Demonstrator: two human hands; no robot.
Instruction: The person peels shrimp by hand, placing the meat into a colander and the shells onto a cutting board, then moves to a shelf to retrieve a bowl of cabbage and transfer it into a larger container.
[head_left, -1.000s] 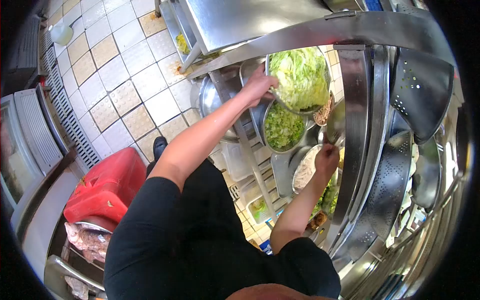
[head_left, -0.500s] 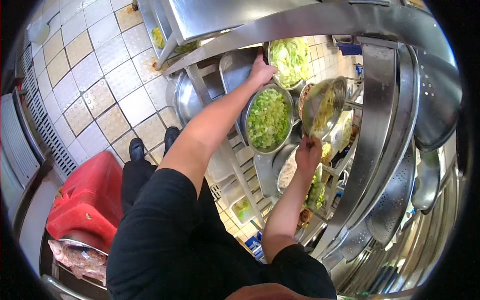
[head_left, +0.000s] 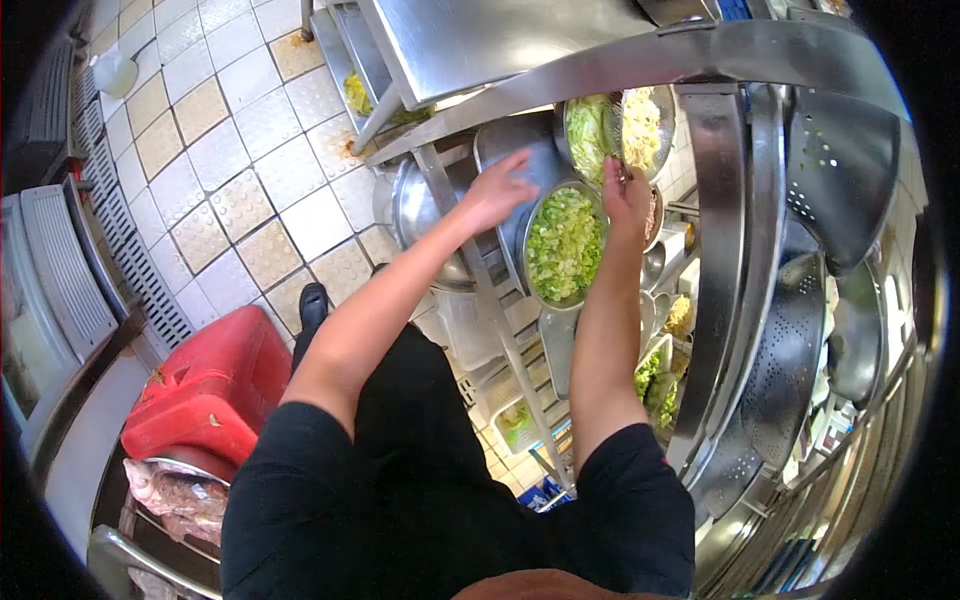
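My right hand grips the rim of a steel bowl of pale yellow shreds, held tilted over a bowl of leafy lettuce. With its fingers spread, my left hand hovers beside a steel bowl of chopped green vegetable and holds nothing. Both bowls of greens rest on a metal rack under the counter.
A steel counter edge runs overhead. Perforated steel colanders hang at the right. More small containers of food sit lower on the rack. A red tub and a tray of fish stand at the left on the tiled floor.
My left hand let go of the lettuce bowl and drew back with fingers spread. My right hand lifted the bowl of yellow shreds up and over the lettuce bowl.
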